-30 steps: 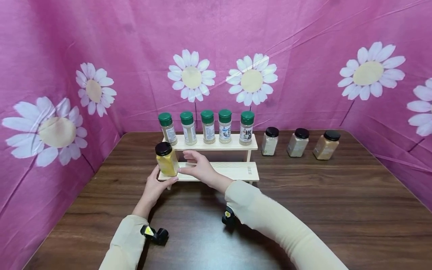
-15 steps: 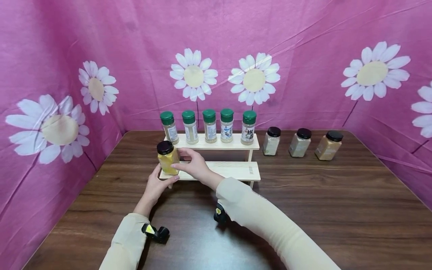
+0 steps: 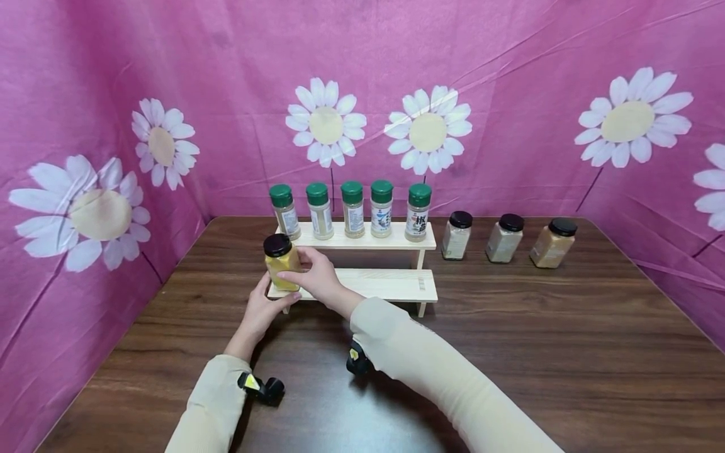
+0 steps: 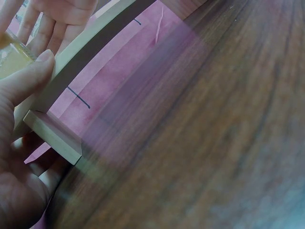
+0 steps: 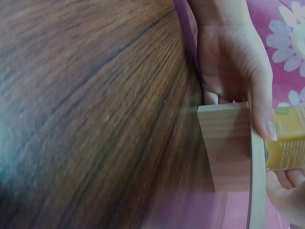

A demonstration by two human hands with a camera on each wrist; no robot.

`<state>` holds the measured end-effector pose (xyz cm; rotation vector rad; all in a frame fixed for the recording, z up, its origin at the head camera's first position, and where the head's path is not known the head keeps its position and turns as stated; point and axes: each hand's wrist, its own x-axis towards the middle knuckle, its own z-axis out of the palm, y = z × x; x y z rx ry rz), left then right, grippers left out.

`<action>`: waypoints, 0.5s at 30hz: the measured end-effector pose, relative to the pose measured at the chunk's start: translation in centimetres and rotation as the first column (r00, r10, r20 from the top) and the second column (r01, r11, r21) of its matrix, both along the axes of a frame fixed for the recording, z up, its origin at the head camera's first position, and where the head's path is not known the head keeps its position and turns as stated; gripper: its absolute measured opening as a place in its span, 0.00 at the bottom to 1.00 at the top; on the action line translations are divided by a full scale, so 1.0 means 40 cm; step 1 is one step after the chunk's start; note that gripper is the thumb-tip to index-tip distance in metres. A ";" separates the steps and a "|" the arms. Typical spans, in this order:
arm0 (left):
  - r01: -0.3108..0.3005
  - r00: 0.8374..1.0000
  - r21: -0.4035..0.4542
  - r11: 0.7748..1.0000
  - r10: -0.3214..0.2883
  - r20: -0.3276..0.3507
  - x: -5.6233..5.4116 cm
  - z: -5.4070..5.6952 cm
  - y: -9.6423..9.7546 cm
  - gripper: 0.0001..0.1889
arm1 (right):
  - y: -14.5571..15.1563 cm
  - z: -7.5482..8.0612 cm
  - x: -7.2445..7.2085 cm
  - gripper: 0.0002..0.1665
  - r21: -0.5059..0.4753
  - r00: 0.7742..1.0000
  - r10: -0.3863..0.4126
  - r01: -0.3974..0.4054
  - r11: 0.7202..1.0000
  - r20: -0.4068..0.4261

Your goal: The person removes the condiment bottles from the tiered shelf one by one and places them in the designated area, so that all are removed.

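In the head view a jar of yellow powder with a black lid (image 3: 277,257) stands upright at the left end of the lower tier of a two-tier wooden rack (image 3: 385,286). My right hand (image 3: 321,277) holds the jar from the right, thumb across its front and fingers behind. My left hand (image 3: 260,318) grips the rack's left end. Its thumb (image 4: 28,78) lies along the front edge, close to the jar's base, while its other fingers reach under the board beside the leg (image 4: 57,136). The right wrist view shows the jar's printed yellow label (image 5: 288,143).
Several green-capped shakers, among them the rightmost shaker (image 3: 418,214), line the rack's upper tier. Right of the rack stand three black-lidded jars: a pale one (image 3: 455,239), a greyish one (image 3: 503,242) and a tan one (image 3: 552,246). A pink flowered cloth (image 3: 510,163) hangs behind the dark wooden table (image 3: 510,352).
My right hand has moved left, from open fingers beside the yellow jar to a hold on it. The left hand stays at the rack's end. The view has shifted slightly.
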<state>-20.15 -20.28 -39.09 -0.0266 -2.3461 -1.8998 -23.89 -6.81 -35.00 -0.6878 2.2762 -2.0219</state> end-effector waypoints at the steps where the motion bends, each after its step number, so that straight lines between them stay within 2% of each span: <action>1: -0.001 1.000 0.001 1.000 0.001 -0.002 0.001 0.001 0.001 0.36 | -0.002 0.002 0.001 0.28 0.001 1.000 -0.007 0.007 1.000 -0.001; 5: -0.006 1.000 -0.004 1.000 0.006 -0.017 -0.014 -0.024 -0.008 0.36 | -0.005 0.008 0.004 0.27 0.009 0.999 -0.038 0.038 0.999 -0.004; 15: -0.011 1.000 0.004 1.000 0.011 -0.016 -0.016 -0.028 -0.011 0.36 | -0.008 0.019 0.010 0.25 -0.009 0.997 -0.059 0.060 0.998 0.047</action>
